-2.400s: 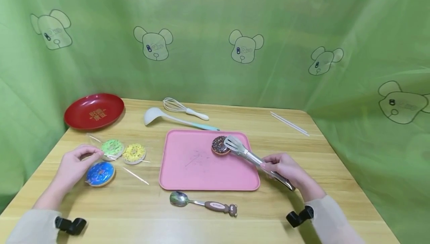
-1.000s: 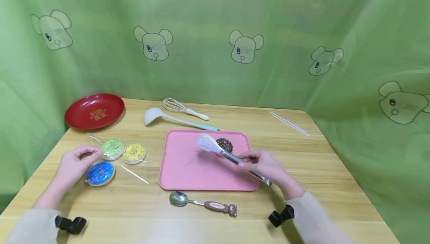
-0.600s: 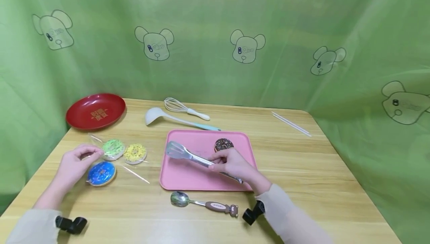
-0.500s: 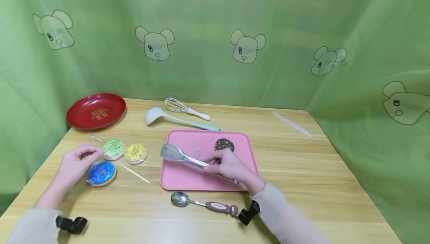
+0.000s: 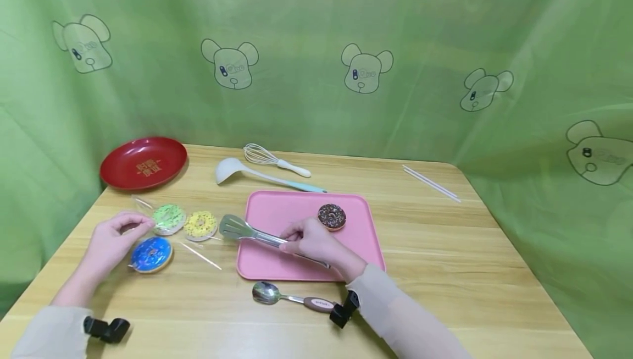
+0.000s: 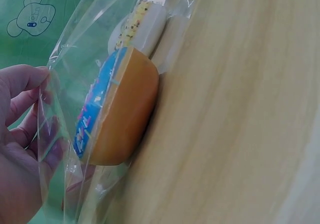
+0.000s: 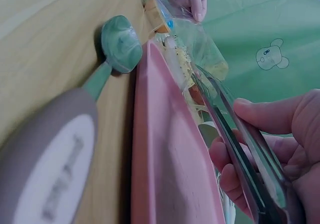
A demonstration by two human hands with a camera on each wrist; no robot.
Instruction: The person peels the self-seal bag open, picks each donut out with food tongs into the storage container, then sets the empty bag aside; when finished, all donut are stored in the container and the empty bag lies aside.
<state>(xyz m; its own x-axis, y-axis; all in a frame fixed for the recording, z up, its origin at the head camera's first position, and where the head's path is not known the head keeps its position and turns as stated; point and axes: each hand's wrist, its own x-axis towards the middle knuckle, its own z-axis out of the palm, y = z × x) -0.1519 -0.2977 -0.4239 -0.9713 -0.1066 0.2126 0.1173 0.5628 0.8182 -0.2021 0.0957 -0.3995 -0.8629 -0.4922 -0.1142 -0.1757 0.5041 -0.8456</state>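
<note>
A wooden table [image 5: 445,249] stood before a green curtain [image 5: 306,12] printed with bear heads [image 5: 367,68]. Reckoned from the table's middle, a round red plate [image 5: 163,169] with gold lettering lay at ten o'clock, near the far left corner. A wire whisk [image 5: 274,159] with a white handle lay at twelve o'clock by the far edge. Just nearer than it lay a pale ladle [image 5: 267,177], its bowl pointing to nine o'clock. Two thin white sticks [image 5: 431,183] lay side by side at two o'clock. A metal spoon [image 5: 292,297] with a brown bear-shaped handle lay at six o'clock, its bowl pointing to nine o'clock.
</note>
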